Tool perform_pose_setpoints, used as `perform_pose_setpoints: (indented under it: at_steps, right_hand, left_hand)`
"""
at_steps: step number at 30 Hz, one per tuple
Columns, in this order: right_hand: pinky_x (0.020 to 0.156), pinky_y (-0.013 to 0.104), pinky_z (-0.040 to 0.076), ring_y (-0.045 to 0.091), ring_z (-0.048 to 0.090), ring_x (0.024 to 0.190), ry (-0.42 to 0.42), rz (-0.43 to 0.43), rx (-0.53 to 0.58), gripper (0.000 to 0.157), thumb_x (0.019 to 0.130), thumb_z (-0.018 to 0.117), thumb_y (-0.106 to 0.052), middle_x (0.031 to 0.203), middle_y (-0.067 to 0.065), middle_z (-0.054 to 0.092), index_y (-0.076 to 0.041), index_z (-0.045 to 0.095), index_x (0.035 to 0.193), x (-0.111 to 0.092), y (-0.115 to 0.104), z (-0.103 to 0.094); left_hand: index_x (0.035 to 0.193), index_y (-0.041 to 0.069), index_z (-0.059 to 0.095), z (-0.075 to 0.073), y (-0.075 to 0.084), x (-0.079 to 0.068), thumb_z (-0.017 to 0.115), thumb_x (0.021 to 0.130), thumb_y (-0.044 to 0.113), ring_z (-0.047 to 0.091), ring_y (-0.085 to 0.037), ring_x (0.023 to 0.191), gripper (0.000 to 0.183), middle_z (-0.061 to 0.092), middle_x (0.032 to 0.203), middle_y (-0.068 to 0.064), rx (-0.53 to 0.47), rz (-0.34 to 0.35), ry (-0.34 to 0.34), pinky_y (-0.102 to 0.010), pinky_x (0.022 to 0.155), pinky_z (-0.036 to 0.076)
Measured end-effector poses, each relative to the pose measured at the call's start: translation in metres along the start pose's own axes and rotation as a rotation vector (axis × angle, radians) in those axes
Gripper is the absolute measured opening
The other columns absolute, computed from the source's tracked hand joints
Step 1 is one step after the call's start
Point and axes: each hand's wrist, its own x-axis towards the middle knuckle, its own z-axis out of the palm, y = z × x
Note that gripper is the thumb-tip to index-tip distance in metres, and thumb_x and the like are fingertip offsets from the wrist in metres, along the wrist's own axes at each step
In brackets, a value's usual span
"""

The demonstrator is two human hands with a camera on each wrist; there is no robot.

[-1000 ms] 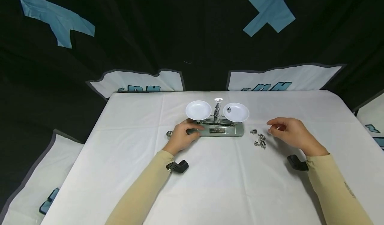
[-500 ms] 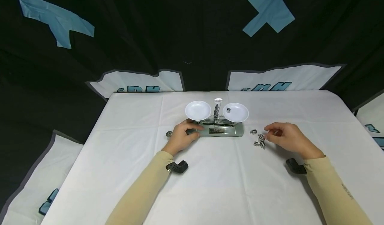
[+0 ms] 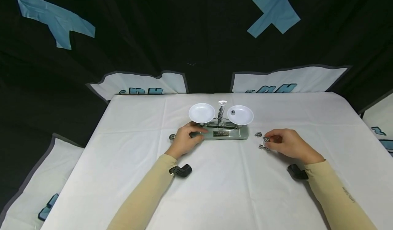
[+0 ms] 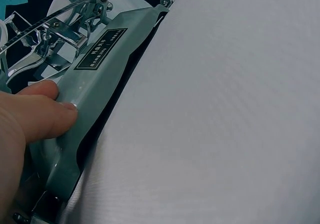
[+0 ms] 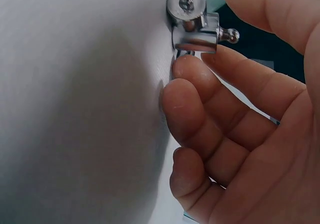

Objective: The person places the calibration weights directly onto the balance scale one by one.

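A green-based balance scale (image 3: 221, 133) with two white pans stands near the middle of the table. My left hand (image 3: 187, 138) holds the left end of its base; the left wrist view shows the thumb (image 4: 50, 116) pressed on the green metal. A small metal weight (image 3: 233, 112) sits in the right pan (image 3: 245, 117); the left pan (image 3: 201, 113) bears nothing. Right of the scale lie several knobbed metal weights (image 3: 260, 147). My right hand (image 3: 285, 144) reaches among them, thumb and forefinger apart around one weight (image 5: 195, 37), the thumb tip visibly off it.
Another metal weight (image 3: 172, 137) stands left of the left hand. A white cloth covers the table (image 3: 215, 189). Behind it hangs a black curtain (image 3: 153, 35) with blue and white patches. Each wrist wears a black camera mount (image 3: 181, 170).
My right hand has moved left and down from beside the metal weights until its fingertips are at them. The left hand has stayed on the scale base.
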Motion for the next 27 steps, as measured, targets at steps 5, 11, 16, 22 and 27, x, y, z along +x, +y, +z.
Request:
perform_pose_setpoints:
  at_steps: [5, 11, 16, 22, 27]
  right_hand:
    - [0.067, 0.019, 0.049, 0.011, 0.058, 0.077, 0.014, -0.014, -0.006, 0.028, 0.085, 0.076, -0.011, 0.088, 0.004, 0.070, 0.001, 0.073, 0.109, 0.001, 0.000, 0.003]
    - [0.066, 0.019, 0.049, 0.012, 0.057, 0.078, 0.012, -0.011, -0.011, 0.027, 0.084, 0.074, -0.008, 0.088, 0.005, 0.070, 0.001, 0.073, 0.109, 0.001, 0.002, 0.005]
    - [0.066, 0.021, 0.048, 0.013, 0.057, 0.078, 0.025, -0.011, -0.027, 0.025, 0.084, 0.074, -0.008, 0.089, 0.006, 0.070, 0.000, 0.073, 0.108, 0.001, 0.002, 0.007]
    - [0.064, 0.021, 0.047, 0.012, 0.055, 0.076, 0.046, -0.021, -0.036, 0.020, 0.085, 0.074, -0.008, 0.086, 0.005, 0.069, -0.001, 0.074, 0.104, 0.002, -0.002, 0.009]
    - [0.065, 0.022, 0.047, 0.014, 0.055, 0.077, 0.046, -0.020, -0.043, 0.021, 0.084, 0.074, -0.006, 0.086, 0.006, 0.069, -0.001, 0.074, 0.104, 0.002, -0.002, 0.011]
  left_hand:
    - [0.104, 0.011, 0.080, 0.000, -0.001, 0.001, 0.072, 0.084, 0.010, 0.055, -0.034, 0.138, 0.021, 0.064, 0.141, -0.014, -0.001, -0.003, 0.007, -0.051, 0.117, 0.043]
    - [0.105, 0.011, 0.080, 0.001, -0.001, 0.000, 0.072, 0.084, 0.009, 0.054, -0.034, 0.139, 0.022, 0.064, 0.141, -0.014, -0.003, -0.004, 0.002, -0.051, 0.118, 0.042]
    - [0.105, 0.011, 0.080, 0.001, -0.002, 0.000, 0.072, 0.084, 0.009, 0.054, -0.034, 0.139, 0.022, 0.063, 0.141, -0.014, -0.001, -0.007, 0.001, -0.051, 0.119, 0.041]
    - [0.105, 0.011, 0.080, 0.001, -0.001, 0.000, 0.073, 0.084, 0.009, 0.054, -0.033, 0.139, 0.022, 0.064, 0.141, -0.013, -0.005, -0.005, 0.006, -0.050, 0.118, 0.042]
    - [0.105, 0.011, 0.080, 0.001, -0.002, 0.000, 0.072, 0.085, 0.009, 0.054, -0.033, 0.139, 0.022, 0.064, 0.141, -0.014, -0.005, -0.001, 0.006, -0.050, 0.118, 0.042]
